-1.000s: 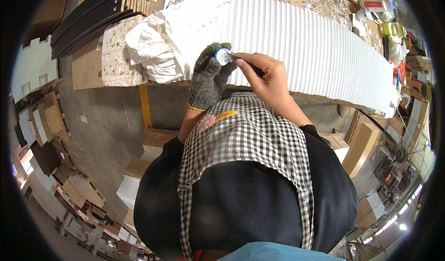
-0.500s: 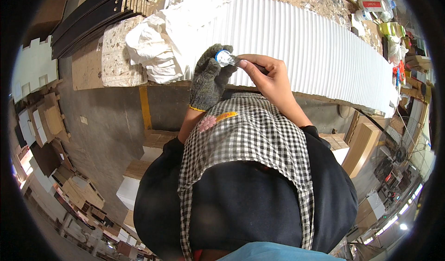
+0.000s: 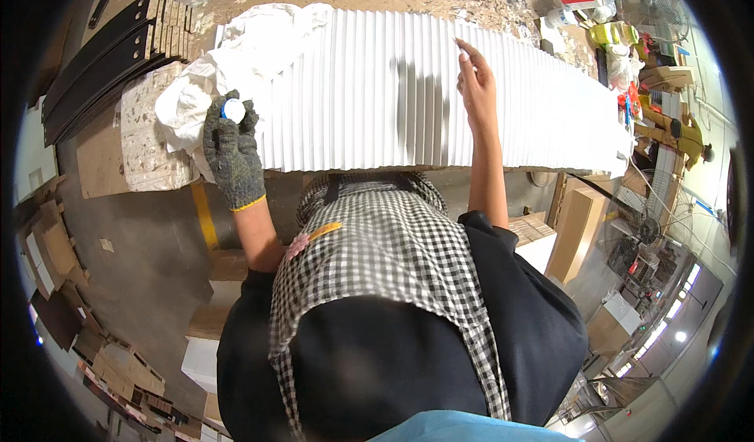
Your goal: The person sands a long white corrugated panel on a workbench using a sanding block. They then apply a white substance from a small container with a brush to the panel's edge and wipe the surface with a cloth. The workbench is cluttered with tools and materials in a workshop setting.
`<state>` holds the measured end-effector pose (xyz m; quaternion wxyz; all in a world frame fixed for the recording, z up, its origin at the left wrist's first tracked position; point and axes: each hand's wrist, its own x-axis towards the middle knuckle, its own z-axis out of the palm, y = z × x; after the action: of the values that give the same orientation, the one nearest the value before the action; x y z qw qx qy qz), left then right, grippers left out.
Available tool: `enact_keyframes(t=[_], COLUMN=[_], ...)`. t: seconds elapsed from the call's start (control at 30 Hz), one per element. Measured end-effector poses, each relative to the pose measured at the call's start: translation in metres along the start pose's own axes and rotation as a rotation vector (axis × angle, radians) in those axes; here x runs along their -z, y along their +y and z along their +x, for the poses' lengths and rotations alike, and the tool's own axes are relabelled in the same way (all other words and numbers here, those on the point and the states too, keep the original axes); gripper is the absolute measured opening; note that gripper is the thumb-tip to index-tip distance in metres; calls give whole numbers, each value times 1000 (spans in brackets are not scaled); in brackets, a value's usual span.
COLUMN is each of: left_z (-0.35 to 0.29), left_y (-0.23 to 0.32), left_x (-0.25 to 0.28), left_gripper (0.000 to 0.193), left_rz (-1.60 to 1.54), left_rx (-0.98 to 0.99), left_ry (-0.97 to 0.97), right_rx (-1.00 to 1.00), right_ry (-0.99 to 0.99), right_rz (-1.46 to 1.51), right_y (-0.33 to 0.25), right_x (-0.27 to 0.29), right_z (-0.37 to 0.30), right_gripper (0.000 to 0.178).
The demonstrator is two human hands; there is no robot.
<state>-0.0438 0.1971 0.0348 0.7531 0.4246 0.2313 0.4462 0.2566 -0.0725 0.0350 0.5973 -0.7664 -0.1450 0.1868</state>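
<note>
My left hand (image 3: pixel 234 155) wears a dark grey knitted glove with a yellow cuff. Its fingers are closed round a small blue-rimmed cap (image 3: pixel 233 111) with white paste in it, beside a crumpled white cloth (image 3: pixel 259 45). My bare right hand (image 3: pixel 477 81) reaches over a long row of white strips (image 3: pixel 353 89) laid side by side. A small dark scraper is pinched in it, mostly hidden by the fingers; its tip (image 3: pixel 456 41) shows near the strips' far ends. Whether the tip touches a strip I cannot tell.
Dark boards (image 3: pixel 98 69) are stacked at the far left. Bottles and bags, with a red-labelled container (image 3: pixel 577 0), crowd the bench's far right. Cartons (image 3: pixel 577 230) stand on the floor to the right. A person in olive clothing (image 3: pixel 689 140) is at the right edge.
My hands have parted. The left has moved left with the cap; the right has taken the scraper out of the paste and extended it forward over the strips. The whole view has shifted too.
</note>
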Motion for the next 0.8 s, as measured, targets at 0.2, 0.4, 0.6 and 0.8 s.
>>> enact_keyframes(t=[0.2, 0.4, 0.6, 0.8], left_z=[-1, -4, -10, -10], left_y=[-36, -39, -36, -34], left_x=[31, 29, 29, 25], left_gripper=[44, 49, 50, 49], left_rz=[13, 67, 75, 113], left_rx=[54, 12, 27, 18], left_ry=[32, 92, 112, 113], right_rx=[153, -2, -135, 68], right_ry=[108, 208, 231, 337], right_rz=[-80, 578, 733, 445], right_y=[16, 18, 30, 46], right_x=[7, -10, -26, -49], right_z=[58, 93, 113, 120], right_gripper=[24, 14, 10, 21])
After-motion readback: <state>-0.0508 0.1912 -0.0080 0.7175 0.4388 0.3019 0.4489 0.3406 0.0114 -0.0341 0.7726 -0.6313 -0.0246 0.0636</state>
